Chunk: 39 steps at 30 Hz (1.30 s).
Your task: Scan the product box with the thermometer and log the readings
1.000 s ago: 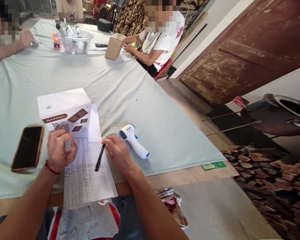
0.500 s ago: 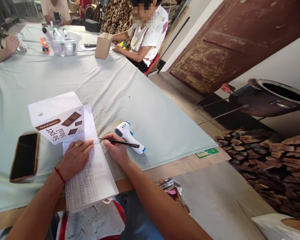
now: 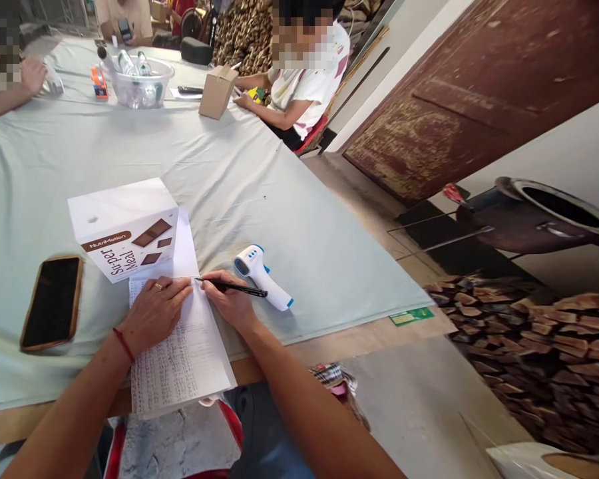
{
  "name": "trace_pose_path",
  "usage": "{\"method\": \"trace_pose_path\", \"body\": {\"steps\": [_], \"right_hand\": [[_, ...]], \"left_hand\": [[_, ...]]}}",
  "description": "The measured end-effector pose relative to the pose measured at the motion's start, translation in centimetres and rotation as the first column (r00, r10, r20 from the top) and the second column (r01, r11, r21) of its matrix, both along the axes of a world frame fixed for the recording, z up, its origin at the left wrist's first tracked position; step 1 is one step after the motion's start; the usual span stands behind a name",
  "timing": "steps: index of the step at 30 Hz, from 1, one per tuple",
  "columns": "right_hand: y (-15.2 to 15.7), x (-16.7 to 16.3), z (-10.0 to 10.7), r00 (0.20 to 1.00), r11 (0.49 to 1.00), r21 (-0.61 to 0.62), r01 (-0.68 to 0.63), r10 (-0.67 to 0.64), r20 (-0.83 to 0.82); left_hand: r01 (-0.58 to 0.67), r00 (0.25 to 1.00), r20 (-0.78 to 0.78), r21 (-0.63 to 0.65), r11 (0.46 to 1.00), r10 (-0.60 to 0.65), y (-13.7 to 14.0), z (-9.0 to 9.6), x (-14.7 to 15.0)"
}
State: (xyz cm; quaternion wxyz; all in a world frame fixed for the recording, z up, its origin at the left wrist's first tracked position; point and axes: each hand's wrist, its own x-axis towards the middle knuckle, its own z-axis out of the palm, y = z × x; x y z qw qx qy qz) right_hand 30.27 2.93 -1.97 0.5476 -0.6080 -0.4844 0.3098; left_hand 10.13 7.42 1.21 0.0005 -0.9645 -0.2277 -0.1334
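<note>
My left hand (image 3: 162, 309) lies flat on a notebook (image 3: 199, 359) covered in handwriting, fingers stretched toward its right edge. A black pen (image 3: 239, 287) is pinched in my right hand (image 3: 229, 306), its tip at the page near my left fingertips. A white NutriMotion box (image 3: 124, 226) rests on the upper part of the notebook. Just right of my right hand lies a white and blue infrared thermometer (image 3: 265, 276). Left of the notebook is a phone (image 3: 52, 303) in a brown case, its screen dark.
At the table's far end stand a clear plastic basin (image 3: 140, 90) of bottles, an orange tape dispenser (image 3: 99, 83) and a cardboard box (image 3: 217, 93). Other people sit around the far side. Stacked firewood (image 3: 539, 359) and a dark pot (image 3: 539, 213) are off to the right.
The pen tip has shifted slightly left onto the page's edge, the pen lying a bit differently in my right hand. The camera view has shifted a little; my left hand stays on the notebook.
</note>
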Motion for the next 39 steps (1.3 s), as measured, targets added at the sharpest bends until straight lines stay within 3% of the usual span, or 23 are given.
{"method": "trace_pose_path", "body": {"steps": [11, 39], "right_hand": [[-0.09, 0.14, -0.15, 0.998, 0.999, 0.012, -0.037, 0.037, 0.046], [-0.03, 0.12, 0.09, 0.997, 1.000, 0.010, 0.015, -0.015, 0.080]], "left_hand": [[0.003, 1.000, 0.005, -0.022, 1.000, -0.003, 0.00, 0.01, 0.05], [-0.001, 1.000, -0.012, -0.033, 0.999, 0.001, 0.05, 0.04, 0.10]]}}
